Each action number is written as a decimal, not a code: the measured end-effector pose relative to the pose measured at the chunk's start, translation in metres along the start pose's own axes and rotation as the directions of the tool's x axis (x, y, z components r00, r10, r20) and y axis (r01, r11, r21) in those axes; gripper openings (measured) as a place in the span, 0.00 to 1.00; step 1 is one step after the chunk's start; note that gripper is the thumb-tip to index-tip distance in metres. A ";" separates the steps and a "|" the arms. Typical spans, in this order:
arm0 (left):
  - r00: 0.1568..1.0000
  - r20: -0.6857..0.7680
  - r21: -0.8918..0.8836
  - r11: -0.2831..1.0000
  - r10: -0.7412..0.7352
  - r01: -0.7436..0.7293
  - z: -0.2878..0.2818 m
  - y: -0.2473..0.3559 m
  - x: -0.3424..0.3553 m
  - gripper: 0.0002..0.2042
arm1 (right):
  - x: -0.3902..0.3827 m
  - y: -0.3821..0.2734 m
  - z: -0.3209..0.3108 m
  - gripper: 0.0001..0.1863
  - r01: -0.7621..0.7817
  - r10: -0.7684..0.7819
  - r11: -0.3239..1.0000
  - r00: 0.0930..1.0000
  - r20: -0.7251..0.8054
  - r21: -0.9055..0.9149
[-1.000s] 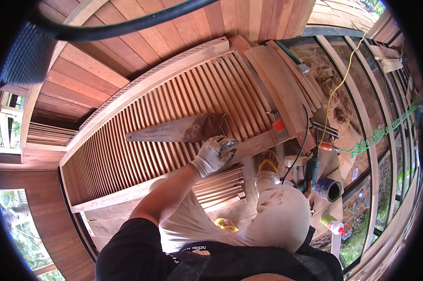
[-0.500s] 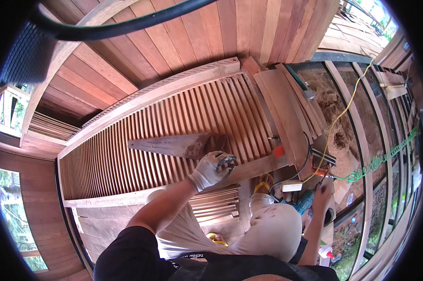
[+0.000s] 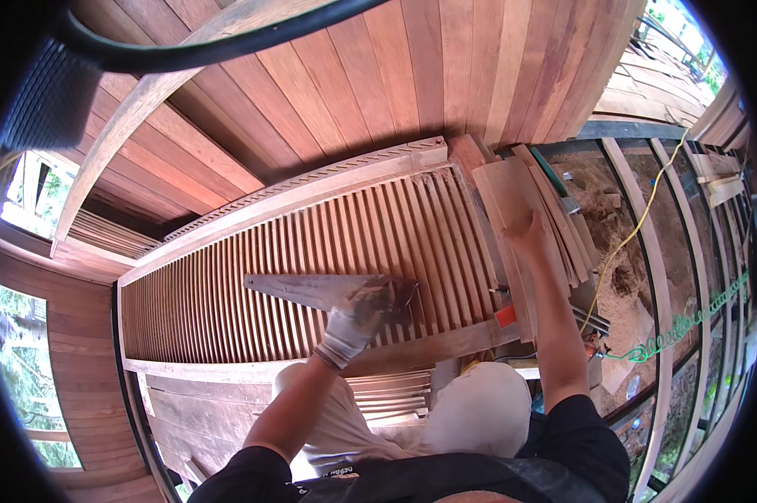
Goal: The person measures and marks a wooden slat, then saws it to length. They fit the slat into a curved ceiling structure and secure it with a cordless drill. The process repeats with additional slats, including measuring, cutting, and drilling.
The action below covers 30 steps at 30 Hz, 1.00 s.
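Note:
A hand saw (image 3: 303, 289) with a long tapering blade lies across a slatted louvre panel (image 3: 219, 306), its narrow tip toward the left. My left hand (image 3: 357, 320), in a white glove with dark fingers, is over the wide end of the saw. The dark fingers blend into the saw and are blurred, so their grip is unclear. My bare right hand (image 3: 525, 235) is at the flat wooden boards (image 3: 504, 189) stacked by the panel's right end. Its fingers are smeared by motion.
Thin wood strips (image 3: 391, 394) lie beneath the panel's near rail. On the right, a yellow cord (image 3: 638, 226) and a green coiled hose (image 3: 684, 323) cross open floor joists (image 3: 634, 189). A small red block (image 3: 506, 316) sits near the panel's right end.
My right hand has moved from beside the teal power tool up to the boards. My left hand has shifted slightly left over the saw. The view has tilted, lowering the scene.

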<state>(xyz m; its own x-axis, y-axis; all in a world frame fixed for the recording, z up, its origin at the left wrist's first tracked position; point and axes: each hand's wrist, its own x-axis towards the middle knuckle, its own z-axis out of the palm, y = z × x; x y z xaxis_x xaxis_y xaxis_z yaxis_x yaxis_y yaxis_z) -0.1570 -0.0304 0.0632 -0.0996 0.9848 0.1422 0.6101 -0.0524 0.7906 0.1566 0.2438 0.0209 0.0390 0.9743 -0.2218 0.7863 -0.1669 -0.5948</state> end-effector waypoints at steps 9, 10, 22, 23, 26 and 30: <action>0.915 -0.324 0.161 0.967 0.242 -0.199 -0.080 0.016 0.086 0.27 | -0.026 -0.099 -0.084 0.52 0.461 -0.347 0.719 0.886 -0.307 0.519; 0.832 -0.361 0.283 0.900 0.420 -0.332 -0.093 0.033 0.111 0.27 | -0.030 -0.126 -0.092 0.51 0.473 -0.368 0.604 0.879 -0.303 0.641; 0.544 -0.334 0.616 0.615 0.770 -0.493 -0.200 0.167 0.270 0.24 | 0.063 -0.259 -0.027 0.50 0.788 -0.627 0.248 0.574 -0.528 0.563; 0.812 -0.491 -0.147 0.889 0.314 -0.433 -0.182 0.165 0.268 0.21 | 0.066 -0.261 -0.026 0.50 0.799 -0.635 0.270 0.568 -0.524 0.538; 0.823 -0.335 0.210 0.888 0.459 -0.409 -0.160 0.161 0.274 0.27 | 0.068 -0.272 -0.025 0.49 0.821 -0.663 0.306 0.547 -0.511 0.483; 0.909 -0.287 0.043 0.952 0.303 -0.303 -0.136 0.154 0.302 0.31 | 0.073 -0.283 -0.019 0.44 0.824 -0.711 0.247 0.512 -0.483 0.509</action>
<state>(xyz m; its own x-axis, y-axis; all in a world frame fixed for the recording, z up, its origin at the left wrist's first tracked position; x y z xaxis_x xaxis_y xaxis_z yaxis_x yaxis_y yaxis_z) -0.1998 0.2362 0.3091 -0.1312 0.8318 0.5394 0.6450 -0.3416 0.6836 -0.0514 0.3647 0.1874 -0.2413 0.6901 0.6823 -0.0874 0.6848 -0.7235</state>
